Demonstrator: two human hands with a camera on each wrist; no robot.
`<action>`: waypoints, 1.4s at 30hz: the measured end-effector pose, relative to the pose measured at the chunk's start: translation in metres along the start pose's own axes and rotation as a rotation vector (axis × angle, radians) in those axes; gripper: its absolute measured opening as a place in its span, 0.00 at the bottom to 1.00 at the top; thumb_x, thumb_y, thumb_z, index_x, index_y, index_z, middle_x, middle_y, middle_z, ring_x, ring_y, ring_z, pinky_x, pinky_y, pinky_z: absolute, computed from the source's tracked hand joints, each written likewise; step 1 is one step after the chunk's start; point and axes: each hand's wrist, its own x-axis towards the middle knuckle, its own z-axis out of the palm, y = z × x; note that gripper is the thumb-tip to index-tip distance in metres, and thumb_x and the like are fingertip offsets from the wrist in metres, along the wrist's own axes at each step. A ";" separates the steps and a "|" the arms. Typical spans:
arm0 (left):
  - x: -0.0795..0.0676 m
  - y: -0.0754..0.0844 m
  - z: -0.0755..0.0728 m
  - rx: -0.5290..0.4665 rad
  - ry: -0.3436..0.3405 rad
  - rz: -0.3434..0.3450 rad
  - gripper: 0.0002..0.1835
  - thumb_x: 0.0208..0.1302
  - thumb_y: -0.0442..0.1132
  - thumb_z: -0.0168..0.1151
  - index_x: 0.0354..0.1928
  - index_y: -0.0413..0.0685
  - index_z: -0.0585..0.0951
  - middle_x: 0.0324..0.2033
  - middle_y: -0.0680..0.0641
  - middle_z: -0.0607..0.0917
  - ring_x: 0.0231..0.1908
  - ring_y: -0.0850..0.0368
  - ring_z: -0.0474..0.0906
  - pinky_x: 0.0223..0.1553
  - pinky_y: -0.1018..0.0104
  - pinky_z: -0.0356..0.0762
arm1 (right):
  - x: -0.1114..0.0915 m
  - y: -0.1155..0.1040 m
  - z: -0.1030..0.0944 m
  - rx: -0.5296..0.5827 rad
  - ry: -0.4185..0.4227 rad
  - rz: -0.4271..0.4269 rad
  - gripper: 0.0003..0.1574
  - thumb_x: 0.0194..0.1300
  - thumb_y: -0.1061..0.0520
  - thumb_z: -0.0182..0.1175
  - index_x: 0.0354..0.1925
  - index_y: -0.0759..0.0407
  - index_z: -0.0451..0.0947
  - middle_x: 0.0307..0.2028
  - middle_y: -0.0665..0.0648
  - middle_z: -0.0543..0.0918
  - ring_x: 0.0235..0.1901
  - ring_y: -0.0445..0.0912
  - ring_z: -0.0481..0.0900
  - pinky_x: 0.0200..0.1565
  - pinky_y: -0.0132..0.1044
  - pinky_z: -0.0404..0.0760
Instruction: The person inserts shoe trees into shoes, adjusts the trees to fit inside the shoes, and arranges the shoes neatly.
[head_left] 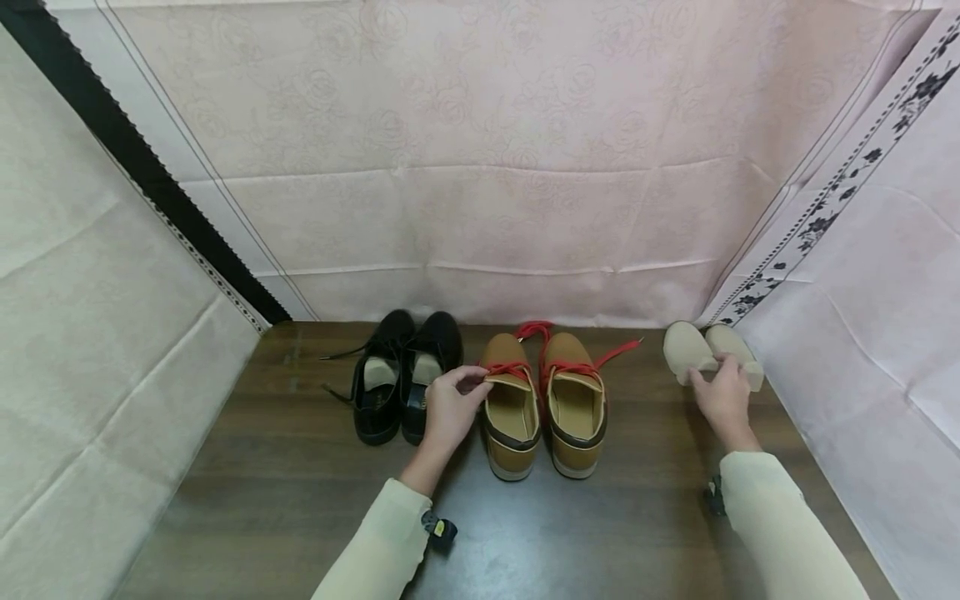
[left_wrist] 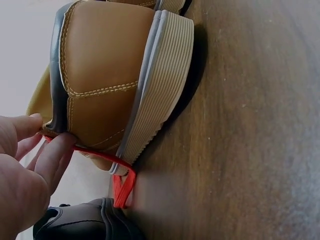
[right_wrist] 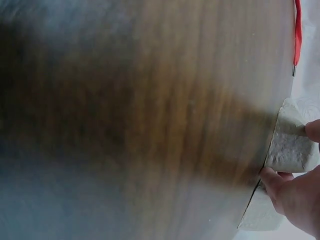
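My left hand pinches the upper edge of the left tan shoe, beside its red lace. In the left wrist view, thumb and fingers meet at the dark-trimmed collar, with the lace running under them. The right tan shoe stands alongside, its own red lace trailing outward. At the far right, my right hand holds the left one of two off-white molded shoe inserts. The right wrist view has thumb and fingers on opposite sides of this grey-white piece. The other insert lies against it.
A pair of black shoes with loose black laces stands left of the tan pair, pale pieces inside them. Behind rises a pale cloth-covered wall. Similar covered walls flank the brown wood-grain surface on both sides.
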 end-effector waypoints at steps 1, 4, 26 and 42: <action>0.000 0.000 0.000 -0.007 -0.003 -0.010 0.06 0.62 0.37 0.76 0.41 0.49 0.90 0.36 0.48 0.91 0.33 0.58 0.87 0.30 0.70 0.84 | -0.001 0.000 0.000 0.003 0.001 0.001 0.39 0.75 0.54 0.57 0.72 0.73 0.56 0.68 0.84 0.62 0.70 0.77 0.58 0.70 0.69 0.60; 0.000 0.001 0.001 -0.028 -0.004 -0.032 0.07 0.62 0.37 0.76 0.41 0.49 0.90 0.36 0.48 0.91 0.31 0.59 0.87 0.28 0.70 0.83 | -0.001 0.000 0.001 0.013 0.005 0.000 0.38 0.75 0.54 0.58 0.72 0.72 0.56 0.67 0.84 0.62 0.70 0.77 0.58 0.70 0.69 0.60; 0.006 -0.008 -0.004 -0.077 -0.034 -0.018 0.06 0.61 0.37 0.76 0.40 0.51 0.90 0.36 0.48 0.91 0.34 0.58 0.86 0.32 0.71 0.84 | 0.002 -0.004 0.003 0.020 0.006 -0.037 0.39 0.74 0.55 0.59 0.71 0.73 0.57 0.65 0.85 0.62 0.68 0.77 0.59 0.68 0.69 0.62; 0.005 -0.008 -0.004 -0.127 -0.120 -0.062 0.06 0.63 0.35 0.74 0.42 0.48 0.90 0.37 0.45 0.90 0.34 0.58 0.87 0.30 0.66 0.87 | -0.001 0.004 -0.002 0.011 0.035 -0.066 0.37 0.72 0.56 0.61 0.69 0.74 0.60 0.64 0.84 0.66 0.66 0.77 0.61 0.67 0.69 0.62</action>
